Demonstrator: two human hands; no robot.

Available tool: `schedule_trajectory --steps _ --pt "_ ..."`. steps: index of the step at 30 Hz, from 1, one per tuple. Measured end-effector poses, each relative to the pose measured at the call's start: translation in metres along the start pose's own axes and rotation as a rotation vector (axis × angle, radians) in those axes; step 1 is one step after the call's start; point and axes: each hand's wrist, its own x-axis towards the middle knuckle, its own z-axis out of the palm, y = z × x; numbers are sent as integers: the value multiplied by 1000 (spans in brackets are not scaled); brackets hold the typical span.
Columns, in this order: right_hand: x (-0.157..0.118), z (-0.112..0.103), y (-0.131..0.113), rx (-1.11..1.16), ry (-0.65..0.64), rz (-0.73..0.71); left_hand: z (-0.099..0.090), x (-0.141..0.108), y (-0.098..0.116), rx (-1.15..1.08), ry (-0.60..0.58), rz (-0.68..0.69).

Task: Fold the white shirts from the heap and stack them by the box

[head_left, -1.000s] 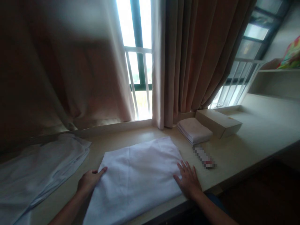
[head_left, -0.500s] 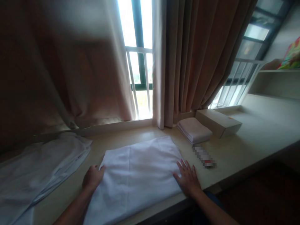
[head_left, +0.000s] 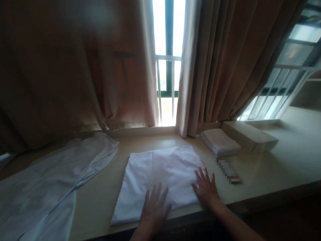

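Observation:
A folded white cloth (head_left: 163, 174) lies flat on the pale counter (head_left: 97, 190) in front of me. My left hand (head_left: 155, 206), slightly blurred, is over the cloth's near edge with its fingers spread. I cannot tell whether it touches the fabric. At the cloth's right edge rests my right hand (head_left: 206, 186), palm down and fingers apart. Neither hand grips anything. Just right of my right hand lies a small pixelated item (head_left: 229, 172) whose kind is hidden.
A loose heap of white cloth (head_left: 50, 177) spreads over the counter's left side. A neatly folded white cloth stack (head_left: 220, 142) and a pale box (head_left: 250, 135) stand at the back right. Brown curtains (head_left: 220, 60) hang before a barred window (head_left: 167, 83).
My left hand has let go of the cloth's left edge and moved right, over its near part. My right hand stays at the right edge. The view has turned left.

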Motion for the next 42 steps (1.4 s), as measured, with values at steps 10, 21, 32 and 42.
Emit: schedule_trajectory --steps 10,21,32,42 --pt "6 7 -128 292 -201 -252 1 -13 -16 28 -44 -67" --pt "-1 -4 -167 267 -155 -568 -1 -68 -90 174 129 -569" --pt "70 14 -294 367 -304 -775 2 -68 -92 136 182 -535" --pt "161 44 -332 286 -342 -709 -5 -72 -89 93 137 -543"
